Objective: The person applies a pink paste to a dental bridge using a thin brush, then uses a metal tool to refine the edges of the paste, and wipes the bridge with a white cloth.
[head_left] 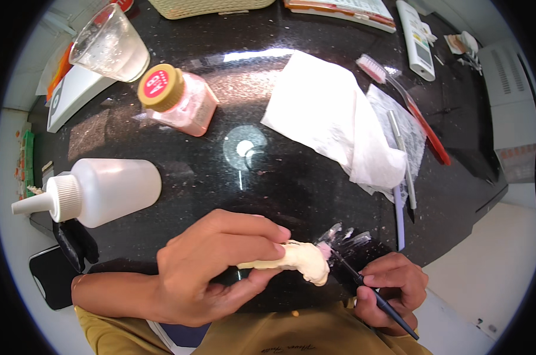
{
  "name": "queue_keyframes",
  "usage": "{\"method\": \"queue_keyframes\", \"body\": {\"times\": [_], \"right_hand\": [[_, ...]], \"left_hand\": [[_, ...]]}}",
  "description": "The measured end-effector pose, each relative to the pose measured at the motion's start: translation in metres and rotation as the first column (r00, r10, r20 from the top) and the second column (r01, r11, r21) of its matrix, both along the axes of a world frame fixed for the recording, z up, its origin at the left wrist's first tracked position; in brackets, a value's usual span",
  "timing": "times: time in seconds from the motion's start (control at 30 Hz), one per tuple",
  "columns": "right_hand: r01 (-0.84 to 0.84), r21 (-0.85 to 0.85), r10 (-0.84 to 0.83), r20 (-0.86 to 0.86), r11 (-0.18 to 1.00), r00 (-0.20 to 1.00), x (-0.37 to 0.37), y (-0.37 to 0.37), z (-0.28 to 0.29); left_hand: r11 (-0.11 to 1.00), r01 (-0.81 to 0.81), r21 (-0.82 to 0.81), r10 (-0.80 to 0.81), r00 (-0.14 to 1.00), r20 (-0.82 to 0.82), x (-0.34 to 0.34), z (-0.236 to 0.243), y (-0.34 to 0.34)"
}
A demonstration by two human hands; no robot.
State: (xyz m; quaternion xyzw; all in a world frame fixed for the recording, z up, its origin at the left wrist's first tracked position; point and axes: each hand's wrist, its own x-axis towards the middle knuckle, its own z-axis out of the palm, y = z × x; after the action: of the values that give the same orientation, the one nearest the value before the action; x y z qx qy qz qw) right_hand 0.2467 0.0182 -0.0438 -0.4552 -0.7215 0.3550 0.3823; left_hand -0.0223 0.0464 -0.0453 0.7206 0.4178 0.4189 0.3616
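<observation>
My left hand [203, 266] grips a cream, irregular plaster-like piece [303, 263] between thumb and fingers, low over the black tabletop. My right hand [398, 284] holds a slim dark tool [392, 313] like a pen, its fine tip by a pink patch [325, 251] at the right end of the piece; whether the tip touches it, I cannot tell. Glossy translucent smears [354, 239] lie on the table just beyond that end.
A white squeeze bottle [114, 189], pink jar [185, 106] and glass [108, 50] stand or lie at left, near a phone [49, 278]. A tissue [321, 112], red-handled brush [428, 136], pale sticks [398, 219] and white remote-like object [416, 41] are at right.
</observation>
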Motion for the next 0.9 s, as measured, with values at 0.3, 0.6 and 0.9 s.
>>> {"method": "queue_keyframes", "body": {"times": [0.3, 0.6, 0.9], "right_hand": [[-0.012, 0.044, 0.013, -0.012, 0.999, 1.0, -0.0006, 0.0017, -0.0048], [-0.01, 0.029, 0.01, 0.004, 1.0, 1.0, -0.0001, 0.0024, -0.0028], [0.029, 0.018, -0.029, -0.015, 0.999, 0.999, 0.0024, 0.0, -0.0037]], "left_hand": [[0.999, 0.016, -0.04, -0.018, 0.999, -0.029, -0.001, -0.0006, 0.0034], [0.998, -0.03, -0.051, 0.03, 0.999, 0.015, 0.0031, 0.0001, 0.0029], [0.996, 0.037, -0.076, -0.038, 0.999, -0.014, -0.0028, -0.0005, 0.0017]]}}
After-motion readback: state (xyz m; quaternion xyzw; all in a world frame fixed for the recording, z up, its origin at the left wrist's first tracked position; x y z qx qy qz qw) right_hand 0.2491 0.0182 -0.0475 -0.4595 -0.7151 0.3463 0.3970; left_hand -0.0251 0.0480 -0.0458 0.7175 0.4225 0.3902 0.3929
